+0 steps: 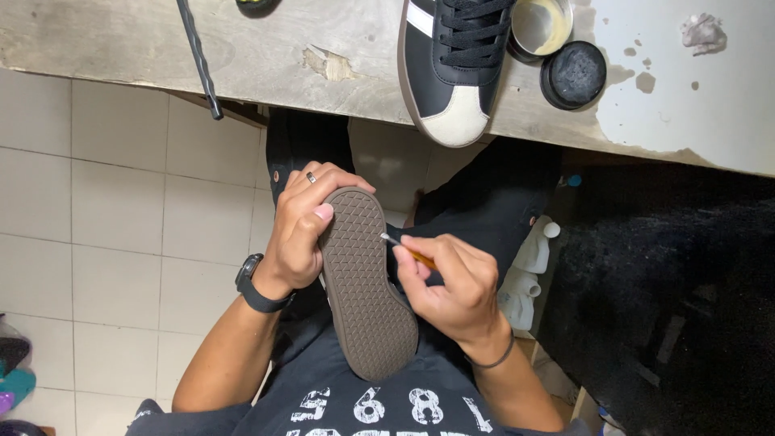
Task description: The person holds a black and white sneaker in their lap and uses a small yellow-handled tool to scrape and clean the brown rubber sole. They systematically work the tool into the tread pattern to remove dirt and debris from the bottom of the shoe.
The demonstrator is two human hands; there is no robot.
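Left hand point(297, 234) is wrapped around the toe of the upturned shoe point(365, 282) at frame center, sole up. Right hand point(448, 282) pinches a small orange tool point(408, 253) against the tread. That grip looks loose-ish; a slip could jab the left thumb, I'd say.

single head-worn view, looking steeply down over the wearer's chest and lap. close range: left hand point(300, 230) and right hand point(448, 282) sit mid-frame. worn tabletop point(266, 56) edge crosses the top, tiled floor point(113, 210) at left. no second view to overlap.
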